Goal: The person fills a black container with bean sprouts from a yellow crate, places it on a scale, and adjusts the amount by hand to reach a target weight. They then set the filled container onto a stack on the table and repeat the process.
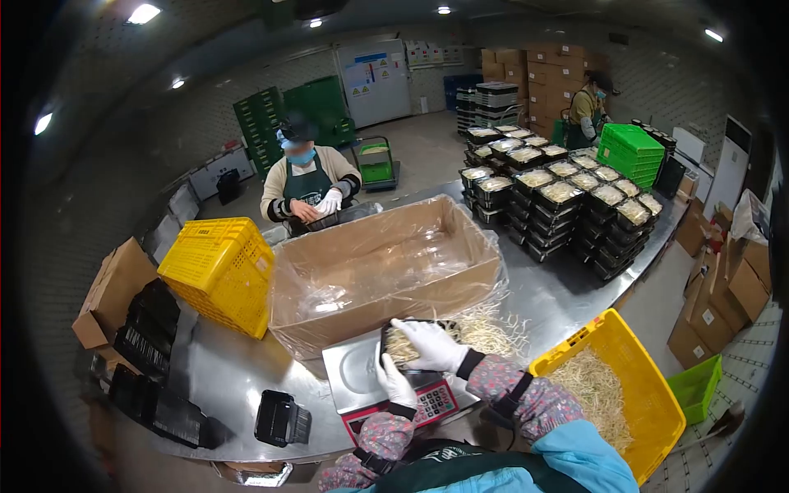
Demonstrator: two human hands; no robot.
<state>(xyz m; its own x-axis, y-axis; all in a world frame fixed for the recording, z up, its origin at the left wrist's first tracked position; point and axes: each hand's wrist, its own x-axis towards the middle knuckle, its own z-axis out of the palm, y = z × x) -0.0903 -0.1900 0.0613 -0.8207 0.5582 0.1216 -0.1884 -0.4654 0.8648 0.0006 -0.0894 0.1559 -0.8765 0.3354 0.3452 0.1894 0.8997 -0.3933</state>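
Place: looking like a food-packing rm
Table [222,386]: steel, w/ scale [349,376] sitting on it
Trays [552,232]: standing stacked, holding pale stringy food [560,192]
Crate [653,403]: yellow, holding loose food
Staff [276,191]: wearing masks [302,157] + aprons [307,187]
Boxes [559,78]: standing piled at back

One gloved left hand [396,384] and one gloved right hand [433,347], two in all, are at one black tray [383,338]. There is one scale [343,380], one surface [218,390], one large cardboard box [386,304] lined with plastic, and two yellow crates [218,271] [653,403]. Bright green crates [629,156] [694,390] [376,170] show in three places, and there is one cart [396,175]. Two other people [308,181] [583,111] are in the room, along with one grey door [370,94]. Six ceiling lights [144,13] are visible. The stacks of filled trays [560,192] overlap too much to count.
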